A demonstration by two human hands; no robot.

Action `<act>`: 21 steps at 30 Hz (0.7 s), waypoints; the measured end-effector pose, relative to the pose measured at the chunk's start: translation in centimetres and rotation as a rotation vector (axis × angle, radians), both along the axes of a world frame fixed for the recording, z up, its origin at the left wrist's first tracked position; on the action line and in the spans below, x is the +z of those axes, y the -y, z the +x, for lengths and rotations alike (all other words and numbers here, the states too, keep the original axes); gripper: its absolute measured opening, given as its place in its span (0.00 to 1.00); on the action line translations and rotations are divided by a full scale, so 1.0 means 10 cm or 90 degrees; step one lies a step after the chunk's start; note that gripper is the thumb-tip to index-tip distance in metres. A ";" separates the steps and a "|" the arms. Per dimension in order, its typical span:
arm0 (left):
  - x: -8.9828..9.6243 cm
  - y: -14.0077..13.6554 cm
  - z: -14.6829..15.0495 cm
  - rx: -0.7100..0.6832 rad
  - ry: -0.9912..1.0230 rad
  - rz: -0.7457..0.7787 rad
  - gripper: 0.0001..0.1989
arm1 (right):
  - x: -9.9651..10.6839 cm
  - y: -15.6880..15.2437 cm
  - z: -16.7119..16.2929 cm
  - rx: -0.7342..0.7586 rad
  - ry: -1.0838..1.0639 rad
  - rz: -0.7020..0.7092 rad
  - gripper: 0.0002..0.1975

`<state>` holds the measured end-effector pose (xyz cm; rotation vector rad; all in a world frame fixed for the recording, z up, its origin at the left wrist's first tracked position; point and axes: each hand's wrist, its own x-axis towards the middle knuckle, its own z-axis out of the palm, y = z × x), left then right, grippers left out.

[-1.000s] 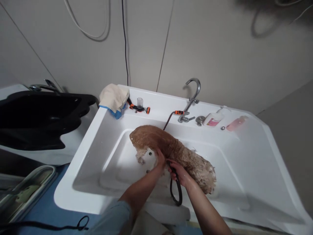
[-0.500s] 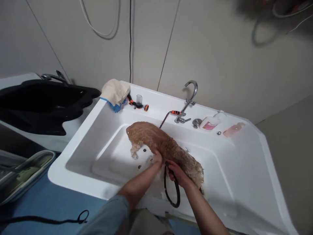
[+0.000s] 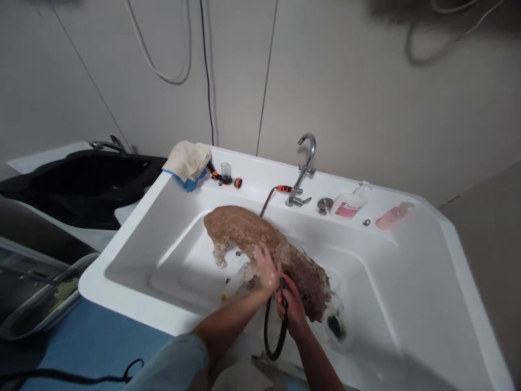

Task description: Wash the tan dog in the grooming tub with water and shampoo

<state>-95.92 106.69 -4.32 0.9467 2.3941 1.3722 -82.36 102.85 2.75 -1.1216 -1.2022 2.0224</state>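
Observation:
A wet, brown, curly-coated dog [image 3: 248, 225] stands in the white tub [image 3: 134, 304], its body slanting from upper left to lower right. My left hand [image 3: 266, 269] lies against the dog's near side with its fingers stretched out. Just to the right, my right hand [image 3: 292, 304] is closed around a black hose [image 3: 268, 336], which loops down below it. The hose's outlet is largely hidden between my hands and the fur.
On the back ledge are a chrome faucet [image 3: 303, 174], a white bottle [image 3: 348, 205], a pink bottle [image 3: 394, 215], an orange-black spray nozzle [image 3: 226, 176] and a cream cloth [image 3: 187, 160]. A black basin [image 3: 81, 184] stands left. A dark oval [image 3: 335, 327] shows on the tub floor.
My left hand has come out from low on the dog's side and now shows flat on its fur. My right hand keeps its grip on the hose. The view has shifted slightly.

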 end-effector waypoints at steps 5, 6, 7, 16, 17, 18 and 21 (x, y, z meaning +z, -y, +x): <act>0.35 -0.09 -0.19 -0.197 -0.262 -0.048 0.33 | 0.04 -0.05 0.16 -0.020 0.001 -0.018 0.42; 0.42 -0.13 -0.25 -0.115 -0.264 -0.072 0.31 | 0.05 -0.07 0.17 -0.023 0.001 -0.026 0.42; 0.48 -0.16 -0.28 -0.066 -0.258 -0.098 0.31 | 0.05 -0.08 0.19 -0.027 -0.003 -0.033 0.43; 0.21 -0.01 -0.25 -0.104 -0.253 -0.025 0.37 | 0.03 -0.23 0.29 0.044 -0.024 -0.048 0.43; 0.20 0.00 -0.27 0.010 -0.208 -0.024 0.37 | 0.00 -0.24 0.30 0.079 -0.013 -0.049 0.42; 0.18 -0.01 -0.25 0.100 -0.154 -0.023 0.37 | -0.04 -0.25 0.31 0.107 -0.002 -0.049 0.41; 0.04 -0.03 -0.06 0.198 0.052 -0.013 0.41 | -0.15 -0.29 0.31 0.143 0.021 -0.045 0.39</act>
